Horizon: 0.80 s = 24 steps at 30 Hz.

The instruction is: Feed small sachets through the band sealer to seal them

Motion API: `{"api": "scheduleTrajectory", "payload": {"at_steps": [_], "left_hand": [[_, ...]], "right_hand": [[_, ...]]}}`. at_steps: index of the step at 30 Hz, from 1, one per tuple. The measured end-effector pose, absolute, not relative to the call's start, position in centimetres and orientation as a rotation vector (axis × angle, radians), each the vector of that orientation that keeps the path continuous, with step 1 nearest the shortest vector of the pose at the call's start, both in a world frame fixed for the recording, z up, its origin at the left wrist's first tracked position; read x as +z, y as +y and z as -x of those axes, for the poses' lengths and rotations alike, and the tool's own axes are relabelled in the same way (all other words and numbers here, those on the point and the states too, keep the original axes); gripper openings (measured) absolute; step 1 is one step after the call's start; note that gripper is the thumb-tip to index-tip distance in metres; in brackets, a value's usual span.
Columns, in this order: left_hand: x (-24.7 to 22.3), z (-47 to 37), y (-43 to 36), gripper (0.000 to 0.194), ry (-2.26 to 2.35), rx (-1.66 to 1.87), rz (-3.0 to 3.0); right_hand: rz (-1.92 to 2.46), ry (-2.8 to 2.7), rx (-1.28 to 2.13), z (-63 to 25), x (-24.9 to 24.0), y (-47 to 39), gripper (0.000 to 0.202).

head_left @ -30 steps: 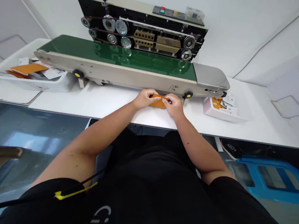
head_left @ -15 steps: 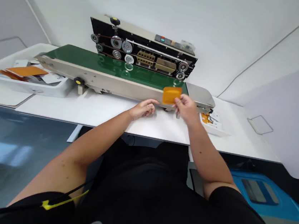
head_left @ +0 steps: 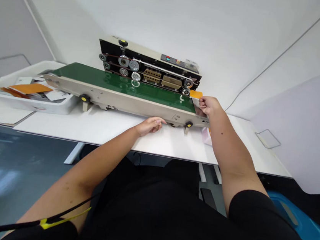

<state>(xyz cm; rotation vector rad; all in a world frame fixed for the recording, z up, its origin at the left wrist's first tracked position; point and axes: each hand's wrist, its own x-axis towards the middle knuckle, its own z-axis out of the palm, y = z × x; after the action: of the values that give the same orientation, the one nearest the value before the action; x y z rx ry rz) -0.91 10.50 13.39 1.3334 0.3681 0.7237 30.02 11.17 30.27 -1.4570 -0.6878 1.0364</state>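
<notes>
My right hand pinches the right edge of a small orange pouch. The pouch is at the right end of a band sealer, beside its rollers and above the metal end plate. Resting on the white table in front of the conveyor, my left hand holds nothing; its index finger reaches out to the right and the other fingers curl loosely, apart from it. A green conveyor belt runs along the front of the sealer.
At the left end of the belt stands a white bin with orange pouches and white packets. A second, pale bin is partly hidden by my right forearm. Below the table, at the right, is a blue container.
My right hand has carried the orange pouch from in front of the belt up and back to the sealer's right end. My left hand stays by the conveyor's front. The view has shifted slightly.
</notes>
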Motion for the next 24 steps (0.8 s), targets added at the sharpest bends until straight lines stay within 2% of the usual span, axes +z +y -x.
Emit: {"api": "scheduleTrajectory", "payload": {"at_steps": [9, 16, 21, 24], "left_hand": [[13.9, 1.0, 10.1, 0.061, 0.377, 0.718, -1.345], [14.3, 1.2, 9.9, 0.060, 0.399, 0.705, -1.357], [14.4, 1.2, 9.9, 0.059, 0.398, 0.690, -1.375], [14.2, 1.2, 10.1, 0.061, 0.392, 0.685, -1.371]], "right_hand": [[1.407, -0.645, 1.129, -27.9, 30.2, 13.6, 0.035], [1.392, -0.609, 1.108, -25.0, 30.0, 15.2, 0.029], [1.360, -0.612, 1.038, -22.7, 29.7, 15.9, 0.026], [1.372, -0.682, 0.918, -21.6, 29.4, 15.6, 0.035]]}}
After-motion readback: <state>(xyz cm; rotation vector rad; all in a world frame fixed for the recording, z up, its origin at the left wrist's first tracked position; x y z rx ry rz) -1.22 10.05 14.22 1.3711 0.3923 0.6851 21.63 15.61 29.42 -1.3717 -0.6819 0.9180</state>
